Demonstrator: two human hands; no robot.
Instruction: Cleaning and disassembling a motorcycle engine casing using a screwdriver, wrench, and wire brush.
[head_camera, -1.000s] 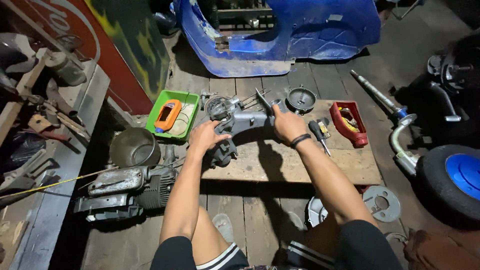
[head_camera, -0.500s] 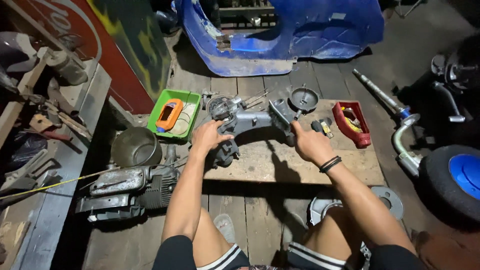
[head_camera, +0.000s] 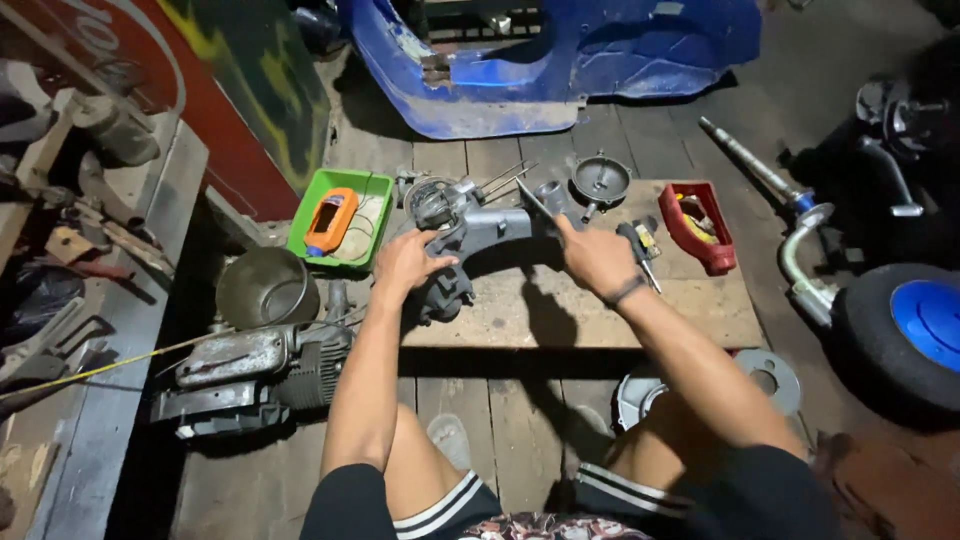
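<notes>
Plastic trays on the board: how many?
2. A green tray at the board's left end, beyond the left hand; a red tray at its right end. None seems hidden.

Wooden board (head_camera: 640, 315) bears grey engine casing (head_camera: 480, 235); red tray (head_camera: 700, 228); screwdriver (head_camera: 636, 245).

A green tray (head_camera: 372, 186) holding an orange device (head_camera: 331, 221) sits left of the wooden board (head_camera: 650, 310). A red tray (head_camera: 700, 232) rests on the board's right end. A blue body shell (head_camera: 560, 60) stands behind. A wheel (head_camera: 905, 335) lies at right, an engine (head_camera: 250, 375) at left.
</notes>
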